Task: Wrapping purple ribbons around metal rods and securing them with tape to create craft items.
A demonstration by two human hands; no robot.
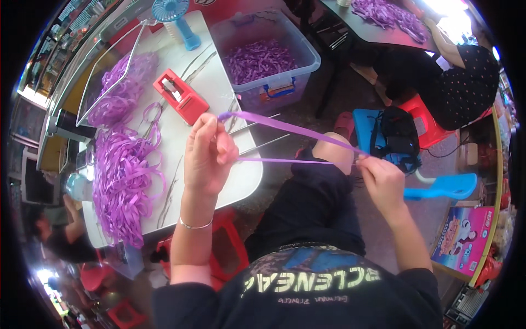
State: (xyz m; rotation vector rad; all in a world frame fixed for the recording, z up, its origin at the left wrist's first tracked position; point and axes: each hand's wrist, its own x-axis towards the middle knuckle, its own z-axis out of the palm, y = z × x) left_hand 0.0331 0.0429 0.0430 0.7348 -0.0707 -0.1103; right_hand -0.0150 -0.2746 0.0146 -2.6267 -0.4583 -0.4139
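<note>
A purple ribbon (298, 129) is stretched as a loop between my two hands, above my lap. My left hand (207, 148), over the table's right edge, has its fingers closed on the left end of the loop. My right hand (382, 180) pinches the other end near my knee. Two thin metal rods (263, 144) show beside my left hand; what holds them is hidden. A red tape dispenser (182, 97) sits on the table just beyond my left hand. To its left lies a big heap of purple ribbons (123, 181).
The marble-patterned white table (181, 181) carries a blue fan (178, 22) and a wire frame (112, 77). Beside it stands a clear bin (266, 90) with purple ribbon pieces. A person (460, 77) sits on a red stool at another table. A blue chair (383, 137) holds a black bag.
</note>
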